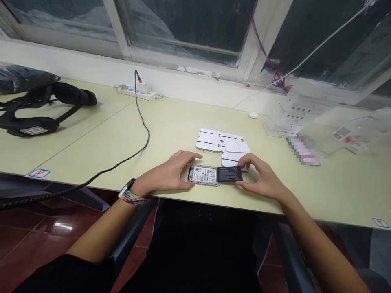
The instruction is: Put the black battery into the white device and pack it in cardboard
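Note:
A small grey device (203, 176) with a white label lies on its face near the front edge of the pale green table (171, 126). A black battery (229, 174) sits partly in its right end. My left hand (166, 175) curls round the device's left end, thumb in front and fingers behind. My right hand (262, 177) pinches the battery's right end between thumb and fingertips. Just behind the device lie several white flat cards (221, 142) with black slots.
A black cable (143, 130) runs from a white power strip (137, 91) at the back across the table and off its front left. A black strap harness (39, 106) lies far left. Stacked white boxes (290, 116) and clear plastic bags (345, 134) crowd the right.

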`<state>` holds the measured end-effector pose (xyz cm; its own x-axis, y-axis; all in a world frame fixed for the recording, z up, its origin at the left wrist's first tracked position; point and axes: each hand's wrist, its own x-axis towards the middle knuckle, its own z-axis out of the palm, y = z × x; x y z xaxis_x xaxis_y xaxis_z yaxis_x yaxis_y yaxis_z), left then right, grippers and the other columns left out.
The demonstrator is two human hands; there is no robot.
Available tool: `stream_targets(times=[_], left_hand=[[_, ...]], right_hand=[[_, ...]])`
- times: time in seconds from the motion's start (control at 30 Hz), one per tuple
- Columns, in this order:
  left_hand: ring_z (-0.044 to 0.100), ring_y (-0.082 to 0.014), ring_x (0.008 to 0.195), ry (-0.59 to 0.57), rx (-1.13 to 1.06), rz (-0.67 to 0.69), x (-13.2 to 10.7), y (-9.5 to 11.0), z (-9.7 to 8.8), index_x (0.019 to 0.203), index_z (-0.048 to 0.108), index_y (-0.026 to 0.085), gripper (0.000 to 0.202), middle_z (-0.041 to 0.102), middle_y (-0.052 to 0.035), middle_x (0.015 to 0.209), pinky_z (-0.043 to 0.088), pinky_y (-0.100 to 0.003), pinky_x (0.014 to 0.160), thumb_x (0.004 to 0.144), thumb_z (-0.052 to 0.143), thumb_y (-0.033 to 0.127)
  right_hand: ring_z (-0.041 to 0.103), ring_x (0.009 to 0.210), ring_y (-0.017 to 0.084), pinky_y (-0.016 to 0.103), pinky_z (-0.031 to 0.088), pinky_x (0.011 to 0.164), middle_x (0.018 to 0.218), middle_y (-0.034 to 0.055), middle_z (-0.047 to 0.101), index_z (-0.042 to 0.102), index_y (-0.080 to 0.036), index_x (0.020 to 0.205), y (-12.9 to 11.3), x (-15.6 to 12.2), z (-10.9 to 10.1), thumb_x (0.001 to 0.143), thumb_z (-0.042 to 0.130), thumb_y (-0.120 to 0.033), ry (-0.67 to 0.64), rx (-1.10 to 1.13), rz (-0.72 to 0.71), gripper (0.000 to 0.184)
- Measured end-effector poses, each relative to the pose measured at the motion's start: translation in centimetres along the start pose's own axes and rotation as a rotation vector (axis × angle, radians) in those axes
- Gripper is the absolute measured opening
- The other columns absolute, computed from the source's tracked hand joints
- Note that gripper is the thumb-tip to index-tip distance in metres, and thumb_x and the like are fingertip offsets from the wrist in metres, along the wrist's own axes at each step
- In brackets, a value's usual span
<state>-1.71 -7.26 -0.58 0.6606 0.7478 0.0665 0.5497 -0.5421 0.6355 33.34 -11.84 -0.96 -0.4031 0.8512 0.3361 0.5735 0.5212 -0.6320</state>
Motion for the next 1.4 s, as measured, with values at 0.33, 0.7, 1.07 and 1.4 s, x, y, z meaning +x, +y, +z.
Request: stream_targets(times=[0.33,0.7,1.07,1.4], left_hand=[[0.058,-0.0355,0.133,0.017,0.015,0.017,-0.1,0.0,0.0,0.15,0.054,0.028,0.075,0.061,-0.0089,0.133,0.052,-0.052,0.114,0.08,0.081,0.032],[0.056,-0.0372,0.134,0.013,-0.018,0.009,-0.1,0.2,-0.1,0.152,0.052,0.03,0.078,0.062,-0.0085,0.133,0.051,-0.054,0.114,0.08,0.081,0.033],[0.055,-0.0385,0.137,0.037,-0.031,0.011,0.0,-0.2,0.2,0.157,0.047,0.031,0.084,0.062,-0.0105,0.142,0.049,-0.057,0.115,0.081,0.082,0.036],[0.054,-0.0338,0.14,0.002,-0.009,0.002,0.0,-0.6,0.3,0.157,0.042,0.032,0.083,0.061,-0.008,0.141,0.047,-0.051,0.119,0.084,0.081,0.035]], right_hand=[[0.069,0.115,0.027,0.055,0.059,0.112,0.119,0.0058,0.066,0.055,-0.029,0.115,-2.7,3.9,1.7,0.086,0.085,-0.029,-0.004,0.237,-0.055,0.042],[0.07,0.113,0.027,0.05,0.061,0.101,0.136,0.0101,0.068,0.054,-0.028,0.145,-4.7,6.8,3.8,0.092,0.079,-0.027,-0.149,0.087,-0.223,0.059],[0.063,0.123,0.029,0.05,0.055,0.106,0.132,0.0104,0.071,0.062,-0.025,0.134,-3.9,6.4,6.8,0.103,0.073,-0.029,-0.22,-0.033,-0.318,0.033],[0.057,0.127,0.029,0.053,0.052,0.11,0.138,0.0043,0.074,0.077,-0.028,0.117,-3.3,5.1,6.8,0.11,0.059,-0.022,-0.164,-0.133,-0.389,0.021]])
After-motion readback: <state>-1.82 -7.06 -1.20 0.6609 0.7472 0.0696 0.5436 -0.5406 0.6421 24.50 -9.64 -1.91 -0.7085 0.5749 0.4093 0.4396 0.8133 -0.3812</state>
